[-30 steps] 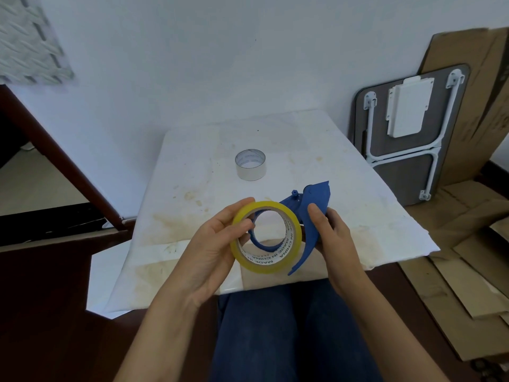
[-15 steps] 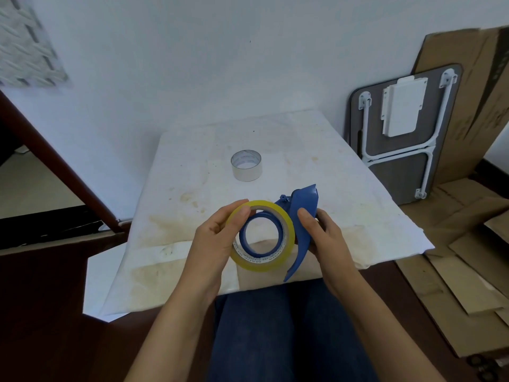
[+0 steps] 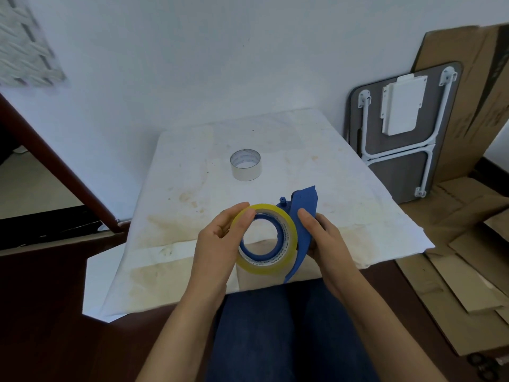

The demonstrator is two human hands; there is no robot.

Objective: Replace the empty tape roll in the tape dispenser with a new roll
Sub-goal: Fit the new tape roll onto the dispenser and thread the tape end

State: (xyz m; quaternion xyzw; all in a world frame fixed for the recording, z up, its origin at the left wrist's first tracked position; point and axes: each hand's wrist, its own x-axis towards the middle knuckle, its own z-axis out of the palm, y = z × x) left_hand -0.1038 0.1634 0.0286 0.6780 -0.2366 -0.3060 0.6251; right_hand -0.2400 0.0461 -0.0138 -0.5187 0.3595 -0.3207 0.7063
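New roll going onto the dispenser hub, held over the lap at the table's near edge.

The left hand pinches the yellow tape roll by its upper rim, thumb and fingers closed on it, while the right hand is wrapped around the blue tape dispenser behind it; the blue hub shows inside the roll's core, though whether it is fully seated I cannot tell. If the roll goes on skewed, it could jam or slip off (the grip is only at the rim). Farther back on the stained table, the empty core stands well apart, out of the way.
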